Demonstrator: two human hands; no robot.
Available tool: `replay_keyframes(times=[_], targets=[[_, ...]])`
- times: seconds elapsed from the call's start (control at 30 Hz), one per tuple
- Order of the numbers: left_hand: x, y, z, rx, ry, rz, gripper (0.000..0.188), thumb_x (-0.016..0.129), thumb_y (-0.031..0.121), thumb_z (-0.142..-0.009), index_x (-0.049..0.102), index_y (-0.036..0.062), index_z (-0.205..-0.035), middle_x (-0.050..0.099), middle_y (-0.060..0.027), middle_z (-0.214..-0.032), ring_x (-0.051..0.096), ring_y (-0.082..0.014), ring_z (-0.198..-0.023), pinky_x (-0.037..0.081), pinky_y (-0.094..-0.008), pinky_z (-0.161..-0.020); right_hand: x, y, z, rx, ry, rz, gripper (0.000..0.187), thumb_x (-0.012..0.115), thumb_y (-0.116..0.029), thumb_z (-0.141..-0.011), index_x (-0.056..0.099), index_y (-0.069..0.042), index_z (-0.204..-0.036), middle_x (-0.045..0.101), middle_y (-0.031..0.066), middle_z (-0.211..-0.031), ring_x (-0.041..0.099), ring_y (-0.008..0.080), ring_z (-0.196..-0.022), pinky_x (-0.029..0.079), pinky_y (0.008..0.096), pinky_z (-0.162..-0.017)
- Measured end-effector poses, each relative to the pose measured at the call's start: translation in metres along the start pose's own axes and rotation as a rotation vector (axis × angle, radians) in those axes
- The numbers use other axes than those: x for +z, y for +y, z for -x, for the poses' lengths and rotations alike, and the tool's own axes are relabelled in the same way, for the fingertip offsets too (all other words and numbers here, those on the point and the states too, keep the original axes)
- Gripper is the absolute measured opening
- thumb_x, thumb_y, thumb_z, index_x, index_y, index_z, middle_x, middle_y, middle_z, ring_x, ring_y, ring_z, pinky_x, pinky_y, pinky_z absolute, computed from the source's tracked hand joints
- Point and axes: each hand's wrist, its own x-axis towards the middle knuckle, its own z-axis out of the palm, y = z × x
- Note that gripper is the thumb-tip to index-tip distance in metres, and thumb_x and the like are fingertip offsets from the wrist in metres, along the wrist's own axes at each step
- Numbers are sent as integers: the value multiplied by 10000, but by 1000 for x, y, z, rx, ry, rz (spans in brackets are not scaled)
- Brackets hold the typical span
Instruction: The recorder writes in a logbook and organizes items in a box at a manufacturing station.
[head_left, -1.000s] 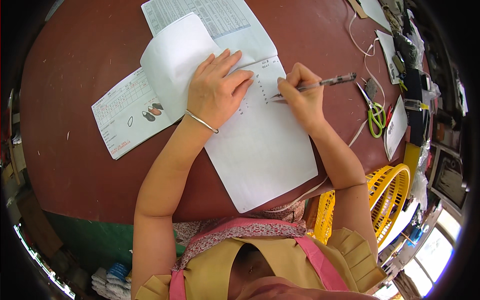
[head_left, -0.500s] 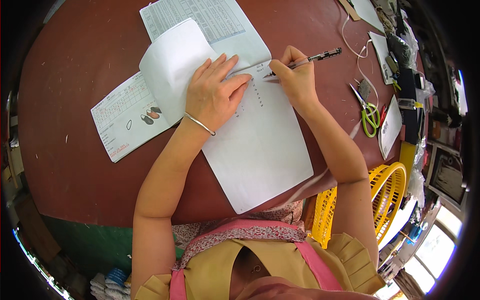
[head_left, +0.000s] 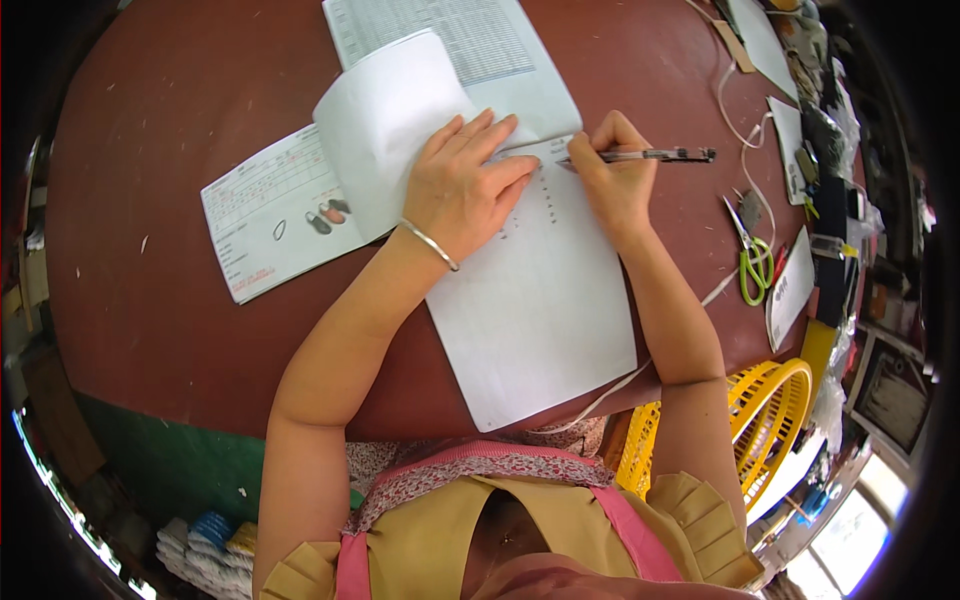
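Observation:
My left hand [head_left: 465, 190] lies flat with fingers stretched across the top of a white sheet [head_left: 540, 320] and the edge of a turned-back page [head_left: 390, 115]. A bracelet circles that wrist. My right hand [head_left: 618, 185] grips a black and clear pen [head_left: 682, 155], its tip close to the sheet's upper right; contact cannot be made out. Small handwritten marks run down the sheet below the left fingers. Under the curled page, on the left, sits a stack of forms [head_left: 255, 195] with small shoe pictures. Beyond the hands lies a sheet printed with a table [head_left: 450, 35].
On the dark red table [head_left: 130, 240], green-handled scissors [head_left: 755, 265] lie to the right, beside a white cord [head_left: 735, 125] and several papers [head_left: 790, 290]. A yellow plastic basket [head_left: 770, 410] stands by the table edge near my right arm.
The view has shifted, so the table and papers appear farther right. The pen now leans flatter, its back end lower. My left hand keeps its place on the pages.

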Motion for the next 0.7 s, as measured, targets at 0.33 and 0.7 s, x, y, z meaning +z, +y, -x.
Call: replay_keyframes(times=[0.33,0.7], targets=[[4,0,6,-19,44,-8,123,771,204,-804,778,190,-926,675,-107,-1260,602,-306,-1249,436,-492,-1090,-1,11,-2,-64,-18,74,346,649,46,-903,395,-84,-708,386,-72,-667,355,22,-628,324,225,-544],[5,-1,6,-8,42,30,120,772,207,-813,778,187,-931,670,-104,-1261,600,-306,-1248,436,-481,-1093,-2,6,-1,-50,5,110,356,662,29,-913,397,-89,-705,365,-77,-671,328,16,-634,304,218,-546]])
